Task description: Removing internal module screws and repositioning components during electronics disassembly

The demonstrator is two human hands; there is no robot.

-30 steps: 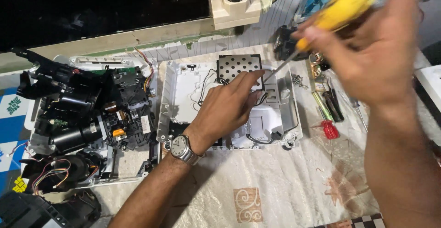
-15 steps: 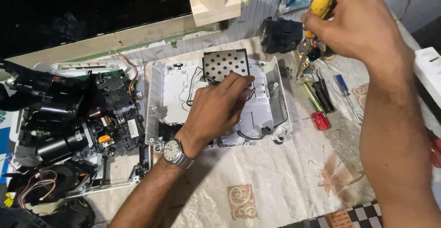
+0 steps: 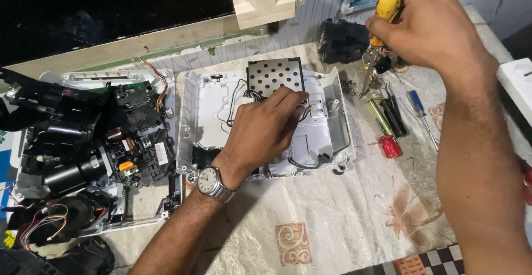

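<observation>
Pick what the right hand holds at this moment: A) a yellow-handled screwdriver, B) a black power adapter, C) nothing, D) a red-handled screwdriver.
A: the right hand is closed around a yellow-handled screwdriver above the spare tools, while the left hand rests inside the open white housing; the red-handled screwdriver lies untouched on the cloth.

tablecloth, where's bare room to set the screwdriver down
Free: the tablecloth in front of the white cover, between both forearms. Crowded: the tool pile right of the cover, and the black assembly on the left.
</observation>
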